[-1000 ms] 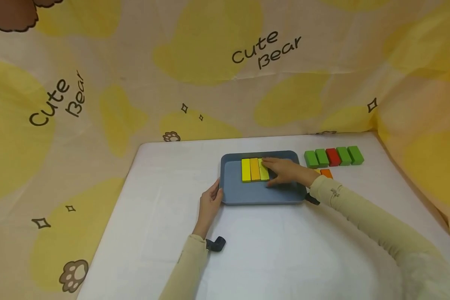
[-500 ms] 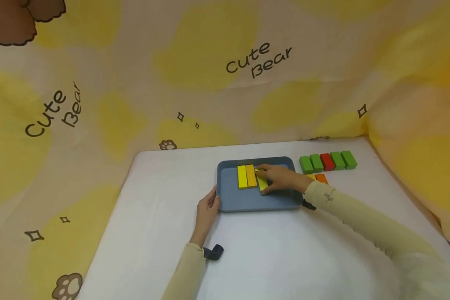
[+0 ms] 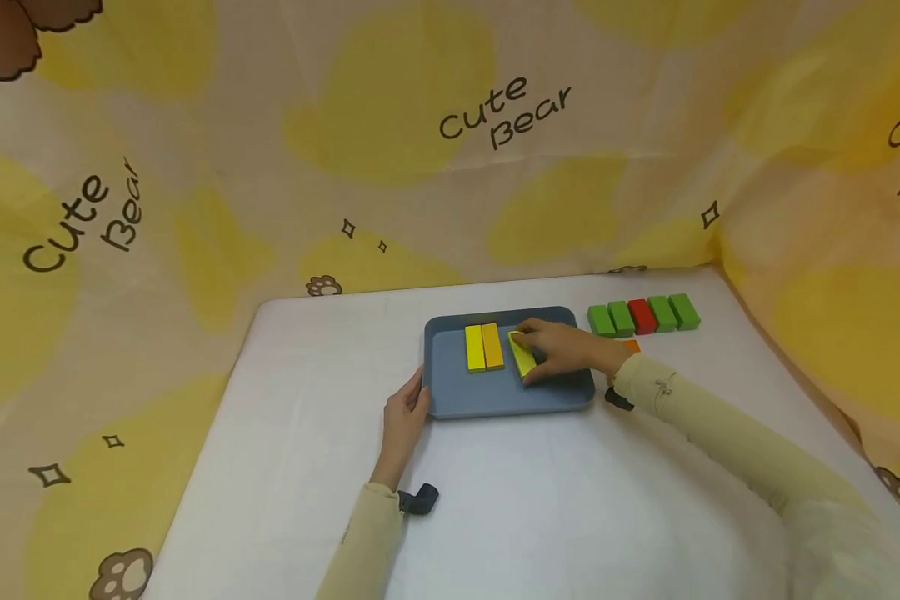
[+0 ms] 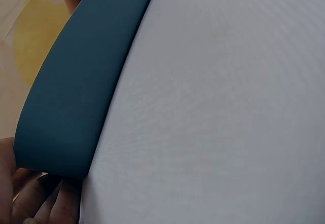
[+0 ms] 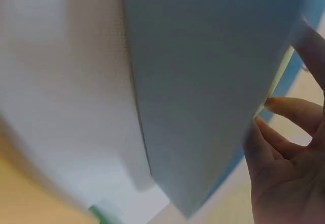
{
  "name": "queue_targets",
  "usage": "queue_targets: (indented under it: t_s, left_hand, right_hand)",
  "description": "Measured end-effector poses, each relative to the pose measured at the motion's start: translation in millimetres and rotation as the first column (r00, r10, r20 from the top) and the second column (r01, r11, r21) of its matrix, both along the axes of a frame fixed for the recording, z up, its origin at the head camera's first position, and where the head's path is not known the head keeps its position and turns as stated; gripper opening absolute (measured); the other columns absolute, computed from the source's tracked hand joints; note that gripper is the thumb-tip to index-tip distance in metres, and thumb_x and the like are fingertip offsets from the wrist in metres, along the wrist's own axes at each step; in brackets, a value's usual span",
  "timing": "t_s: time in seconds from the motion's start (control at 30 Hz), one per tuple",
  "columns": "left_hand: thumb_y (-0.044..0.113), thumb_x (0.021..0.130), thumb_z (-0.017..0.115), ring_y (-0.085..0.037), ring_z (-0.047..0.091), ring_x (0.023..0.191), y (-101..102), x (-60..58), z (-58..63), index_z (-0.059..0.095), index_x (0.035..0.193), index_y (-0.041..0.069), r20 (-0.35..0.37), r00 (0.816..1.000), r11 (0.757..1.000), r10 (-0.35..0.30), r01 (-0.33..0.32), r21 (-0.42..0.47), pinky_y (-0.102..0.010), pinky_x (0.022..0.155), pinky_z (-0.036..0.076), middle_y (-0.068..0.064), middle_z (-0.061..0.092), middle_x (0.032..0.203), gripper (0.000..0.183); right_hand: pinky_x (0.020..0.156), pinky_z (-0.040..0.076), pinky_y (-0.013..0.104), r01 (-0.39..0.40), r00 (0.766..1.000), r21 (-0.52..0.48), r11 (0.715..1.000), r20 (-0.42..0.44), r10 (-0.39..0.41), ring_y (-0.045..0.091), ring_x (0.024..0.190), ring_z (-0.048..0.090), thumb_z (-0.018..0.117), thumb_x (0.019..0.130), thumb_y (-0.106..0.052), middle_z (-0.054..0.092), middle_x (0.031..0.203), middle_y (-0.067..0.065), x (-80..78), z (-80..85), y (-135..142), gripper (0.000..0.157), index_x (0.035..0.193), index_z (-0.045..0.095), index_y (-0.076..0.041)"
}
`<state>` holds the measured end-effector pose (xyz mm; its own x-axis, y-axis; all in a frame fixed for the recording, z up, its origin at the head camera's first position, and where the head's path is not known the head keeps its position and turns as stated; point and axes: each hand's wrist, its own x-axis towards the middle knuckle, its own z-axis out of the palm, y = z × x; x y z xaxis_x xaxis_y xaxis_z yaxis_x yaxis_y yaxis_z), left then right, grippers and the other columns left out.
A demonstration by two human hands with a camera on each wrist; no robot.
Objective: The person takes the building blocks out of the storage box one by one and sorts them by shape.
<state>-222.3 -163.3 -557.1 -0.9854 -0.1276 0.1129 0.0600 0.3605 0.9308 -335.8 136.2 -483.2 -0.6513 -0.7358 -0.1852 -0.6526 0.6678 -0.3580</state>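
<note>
My left hand (image 3: 403,425) grips the left side of a blue-grey tray (image 3: 457,400), near its front corner. In the left wrist view the fingers (image 4: 65,203) curl at the end of the tray wall (image 4: 76,87). Inside the tray, a yellow block (image 3: 476,348) and an orange-yellow block (image 3: 492,347) lie side by side. To their right, my right hand (image 3: 566,346) pinches a yellow-green block (image 3: 522,357) between thumb and fingers, slightly slanted. The right wrist view shows only a thin edge of this block (image 5: 281,74) above the tray wall.
Right of the tray on the white table (image 3: 510,517), several green blocks (image 3: 600,321) and a red block (image 3: 642,317) stand in a row. An orange block (image 3: 632,345) shows partly behind the right sleeve (image 3: 690,400). A patterned cloth (image 3: 390,125) hangs behind the table.
The yellow-green block lay against the orange-yellow one; my right hand has pulled it to the right, leaving a gap. The left hand stays at the tray; the head view has shifted slightly.
</note>
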Motion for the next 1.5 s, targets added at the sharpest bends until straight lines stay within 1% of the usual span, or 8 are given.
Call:
queue_targets:
  t_s: [0.3, 0.5, 0.8, 0.9, 1.1, 1.2, 1.4, 1.5]
  left_hand:
    - [0.01, 0.099, 0.055, -0.026, 0.054, 0.13, -2.8, -0.2, 2.0, 0.05, 0.142, 0.005, 0.005, 1.0, 1.0, 0.01, -0.01, -0.011, -0.031, 0.1, 0.051, -0.015, 0.053, 0.143, 0.043]
    - [0.01, 0.099, 0.054, -0.027, 0.053, 0.131, -4.4, 0.4, 0.2, 0.049, 0.142, 0.004, -0.007, 1.0, 1.0, 0.003, -0.003, -0.016, -0.031, 0.102, 0.05, -0.015, 0.052, 0.143, 0.043]
    - [0.01, 0.099, 0.055, -0.026, 0.053, 0.131, -4.0, 4.8, -3.7, 0.05, 0.142, 0.004, 0.021, 1.0, 1.0, 0.013, -0.013, -0.023, -0.03, 0.101, 0.05, -0.014, 0.052, 0.143, 0.043]
    - [0.008, 0.099, 0.054, -0.027, 0.053, 0.131, -1.6, 4.4, 1.0, 0.05, 0.141, 0.002, 0.012, 1.0, 1.0, 0.018, -0.018, -0.011, -0.031, 0.101, 0.05, -0.015, 0.052, 0.143, 0.043]
    - [0.001, 0.099, 0.052, -0.033, 0.05, 0.132, 8.0, 12.2, 37.9, 0.046, 0.14, -0.007, 0.008, 1.0, 1.0, -0.001, 0.001, 0.005, -0.037, 0.103, 0.048, -0.023, 0.049, 0.143, 0.043]
    - [0.002, 0.099, 0.052, -0.033, 0.05, 0.132, 9.7, 14.4, 46.0, 0.046, 0.14, -0.008, 0.016, 1.0, 1.0, -0.002, 0.002, 0.002, -0.036, 0.102, 0.049, -0.023, 0.048, 0.143, 0.043]
    - [0.001, 0.098, 0.052, -0.034, 0.052, 0.131, 12.3, 12.4, 40.6, 0.048, 0.139, -0.007, 0.024, 1.0, 1.0, 0.014, -0.013, -0.013, -0.035, 0.102, 0.05, -0.023, 0.05, 0.142, 0.042]
    - [0.001, 0.098, 0.053, -0.034, 0.052, 0.131, 12.7, 7.3, 27.8, 0.049, 0.14, -0.005, 0.024, 0.999, 1.0, 0.021, -0.021, -0.009, -0.037, 0.102, 0.05, -0.022, 0.051, 0.142, 0.042]
  right_hand:
    - [0.11, 0.043, 0.058, 0.077, 0.997, -0.118, 0.99, 0.011, -0.077, 0.036, 0.134, 0.042, 0.08, 0.079, -0.045, 0.037, 0.153, 0.014, 17.6, 25.6, 63.8, 0.085, 0.147, 0.046, -0.007]
    - [0.107, 0.042, 0.063, 0.152, 0.987, -0.135, 0.979, -0.041, -0.158, 0.042, 0.135, 0.04, 0.081, 0.078, -0.042, 0.037, 0.152, 0.02, 29.4, 35.2, 119.0, 0.087, 0.144, 0.046, 0.001]
    - [0.105, 0.037, 0.071, 0.301, 0.954, -0.101, 0.948, 0.024, -0.3, 0.051, 0.134, 0.036, 0.082, 0.075, -0.047, 0.037, 0.15, 0.025, 48.6, 11.3, 179.7, 0.094, 0.144, 0.044, 0.003]
    - [0.105, 0.038, 0.071, 0.315, 0.949, -0.091, 0.945, 0.023, -0.315, 0.051, 0.132, 0.037, 0.082, 0.075, -0.048, 0.038, 0.149, 0.027, 47.5, 7.4, 189.3, 0.094, 0.144, 0.044, 0.004]
    - [0.108, 0.033, 0.072, 0.324, 0.946, -0.073, 0.943, 0.045, -0.321, 0.051, 0.135, 0.034, 0.082, 0.075, -0.048, 0.036, 0.15, 0.026, 35.3, 7.7, 195.3, 0.095, 0.145, 0.044, 0.004]
    - [0.108, 0.032, 0.072, 0.318, 0.948, -0.081, 0.945, 0.058, -0.314, 0.051, 0.135, 0.034, 0.082, 0.075, -0.046, 0.036, 0.151, 0.026, 32.3, 5.3, 196.4, 0.094, 0.144, 0.044, 0.004]
    - [0.106, 0.034, 0.073, 0.318, 0.948, -0.102, 0.943, 0.06, -0.313, 0.052, 0.133, 0.035, 0.083, 0.075, -0.045, 0.035, 0.15, 0.027, 35.3, -5.2, 201.0, 0.093, 0.143, 0.044, 0.005]
    - [0.105, 0.036, 0.072, 0.31, 0.951, -0.109, 0.944, 0.05, -0.306, 0.052, 0.132, 0.038, 0.083, 0.075, -0.043, 0.036, 0.149, 0.028, 38.2, -12.5, 204.3, 0.092, 0.143, 0.044, 0.006]
